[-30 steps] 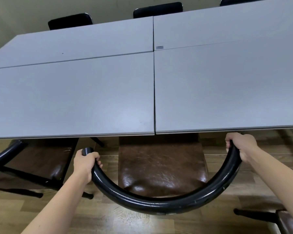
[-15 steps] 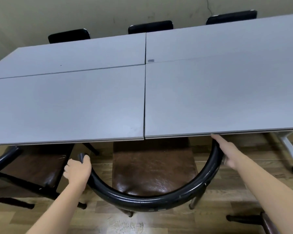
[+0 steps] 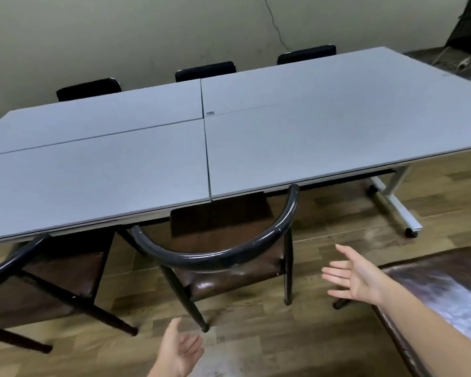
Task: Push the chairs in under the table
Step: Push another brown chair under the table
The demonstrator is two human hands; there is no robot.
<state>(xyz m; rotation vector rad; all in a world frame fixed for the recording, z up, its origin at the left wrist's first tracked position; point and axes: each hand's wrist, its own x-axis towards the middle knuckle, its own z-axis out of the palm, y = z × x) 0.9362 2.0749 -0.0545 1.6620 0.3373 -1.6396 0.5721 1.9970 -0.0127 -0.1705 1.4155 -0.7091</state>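
Note:
A grey table point(image 3: 152, 170) made of several joined panels fills the middle of the view. A chair with a curved black backrest point(image 3: 215, 255) and brown leather seat sits tucked partly under the near edge. A second such chair point(image 3: 49, 270) stands at the left, also partly under. At the lower right, the brown seat of a third chair point(image 3: 443, 292) stands clear of the table. My left hand point(image 3: 180, 352) hangs open near the bottom, away from the chair. My right hand point(image 3: 356, 276) is open, palm up, to the right of the middle chair, touching nothing.
Three black chair backs point(image 3: 204, 70) show behind the far table edge against a pale wall. A white table leg with a castor point(image 3: 394, 208) stands at the right. Wood-look flooring point(image 3: 256, 336) lies below me. Dark clutter sits in the far right corner.
Both hands have let go of the middle chair's backrest and drawn back open. The chair now sits farther under the table, and my view has pulled back and turned right.

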